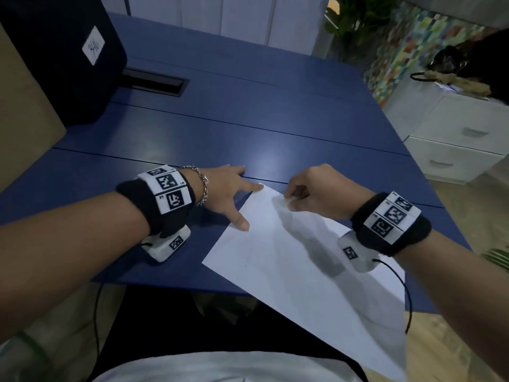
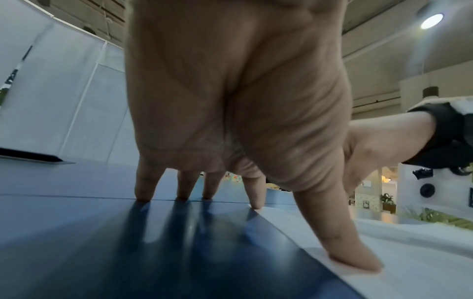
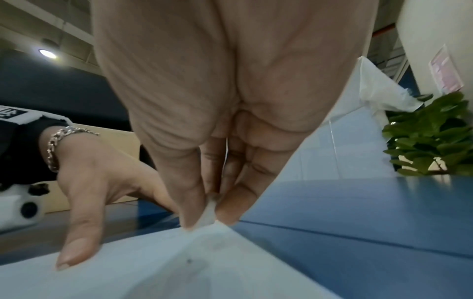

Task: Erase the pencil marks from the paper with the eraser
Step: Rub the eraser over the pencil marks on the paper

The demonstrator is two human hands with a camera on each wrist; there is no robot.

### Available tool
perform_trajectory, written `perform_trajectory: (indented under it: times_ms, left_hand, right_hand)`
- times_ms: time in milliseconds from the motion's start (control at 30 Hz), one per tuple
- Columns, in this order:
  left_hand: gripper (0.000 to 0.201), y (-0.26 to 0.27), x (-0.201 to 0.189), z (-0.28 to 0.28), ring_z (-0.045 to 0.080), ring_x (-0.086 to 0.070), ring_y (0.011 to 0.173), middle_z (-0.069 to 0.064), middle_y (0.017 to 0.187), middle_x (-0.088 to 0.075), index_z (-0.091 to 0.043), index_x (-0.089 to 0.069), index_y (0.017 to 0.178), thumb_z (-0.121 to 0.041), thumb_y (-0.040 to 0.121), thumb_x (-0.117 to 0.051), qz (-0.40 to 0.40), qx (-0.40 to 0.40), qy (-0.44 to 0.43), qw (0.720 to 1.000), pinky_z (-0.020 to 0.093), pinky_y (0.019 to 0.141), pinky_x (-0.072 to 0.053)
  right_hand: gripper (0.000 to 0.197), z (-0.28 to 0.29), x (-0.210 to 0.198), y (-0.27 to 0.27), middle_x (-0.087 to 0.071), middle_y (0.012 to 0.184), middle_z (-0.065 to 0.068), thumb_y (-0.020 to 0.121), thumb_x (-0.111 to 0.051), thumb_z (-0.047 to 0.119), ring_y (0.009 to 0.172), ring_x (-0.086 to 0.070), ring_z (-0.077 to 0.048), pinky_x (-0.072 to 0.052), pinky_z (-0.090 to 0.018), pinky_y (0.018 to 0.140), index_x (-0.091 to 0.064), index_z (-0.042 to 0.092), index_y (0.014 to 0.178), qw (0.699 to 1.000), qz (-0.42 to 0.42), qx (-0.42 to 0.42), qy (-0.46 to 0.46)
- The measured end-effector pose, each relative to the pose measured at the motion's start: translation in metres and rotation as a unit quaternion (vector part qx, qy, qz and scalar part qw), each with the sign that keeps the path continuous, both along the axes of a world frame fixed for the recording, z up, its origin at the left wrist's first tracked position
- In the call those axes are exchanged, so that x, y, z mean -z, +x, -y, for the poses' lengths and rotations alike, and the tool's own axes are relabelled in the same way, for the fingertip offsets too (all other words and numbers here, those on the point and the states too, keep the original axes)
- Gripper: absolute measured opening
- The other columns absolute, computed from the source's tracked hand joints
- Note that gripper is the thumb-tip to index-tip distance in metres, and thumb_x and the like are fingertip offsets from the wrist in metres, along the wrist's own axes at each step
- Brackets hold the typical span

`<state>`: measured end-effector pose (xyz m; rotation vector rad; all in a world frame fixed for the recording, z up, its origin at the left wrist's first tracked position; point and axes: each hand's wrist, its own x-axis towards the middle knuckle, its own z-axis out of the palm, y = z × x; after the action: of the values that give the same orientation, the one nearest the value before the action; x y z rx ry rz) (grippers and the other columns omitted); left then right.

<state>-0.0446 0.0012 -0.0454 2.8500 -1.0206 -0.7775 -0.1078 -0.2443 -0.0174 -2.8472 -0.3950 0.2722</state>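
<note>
The paper (image 1: pixel 289 252) lies slanted on the blue desk (image 1: pixel 248 128), its near corner hanging over the edge, and the left hand (image 1: pixel 223 188) keeps its fingers (image 2: pixel 355 257) straight and spread, with thumb and index tip pressing on the sheet's far corner. The right hand (image 1: pixel 316 188) pinches the small white eraser (image 3: pixel 208 214) between thumb and fingertips, its end touching the paper near that corner. I think the sheet is thin, light and easy to wrinkle, so it should be pinned close beside the rubbing place, and the soft eraser held low, near its working end.
</note>
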Motion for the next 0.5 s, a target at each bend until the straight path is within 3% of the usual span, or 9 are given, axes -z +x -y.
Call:
perform_trajectory:
  times_ms: [233,400,500]
  left_hand:
    - [0.119,0.006,0.006,0.0,0.034,0.002,0.159,0.001,0.172,0.001,-0.063,-0.007,0.156,-0.089,0.061,-0.073,0.004,-0.015,0.032,0.999,0.067,0.12,-0.023]
    - [0.125,0.01,0.011,0.0,0.04,0.009,0.158,-0.006,0.173,0.01,-0.071,-0.002,0.15,-0.098,0.048,-0.068,-0.009,-0.026,0.048,0.998,0.075,0.117,-0.02]
    - [0.126,0.011,0.011,0.001,0.04,0.009,0.158,-0.006,0.173,0.011,-0.07,-0.001,0.151,-0.099,0.047,-0.066,-0.009,-0.024,0.052,0.998,0.075,0.116,-0.022]
  right_hand:
    - [0.013,-0.033,0.018,0.023,-0.073,0.091,0.003,0.089,-0.073,0.023,0.087,-0.068,-0.018,-0.055,-0.032,0.079,-0.078,0.017,0.099,0.999,0.05,0.004,0.006]
    - [0.01,-0.035,0.013,0.012,-0.069,0.083,0.012,0.087,-0.077,0.026,0.078,-0.063,-0.008,-0.046,-0.013,0.067,-0.081,0.023,0.096,0.998,0.007,-0.066,-0.012]
    - [0.013,-0.03,0.014,0.025,-0.061,0.078,0.016,0.087,-0.075,0.022,0.078,-0.061,-0.008,-0.036,-0.003,0.06,-0.08,0.021,0.099,0.998,0.041,-0.033,-0.017]
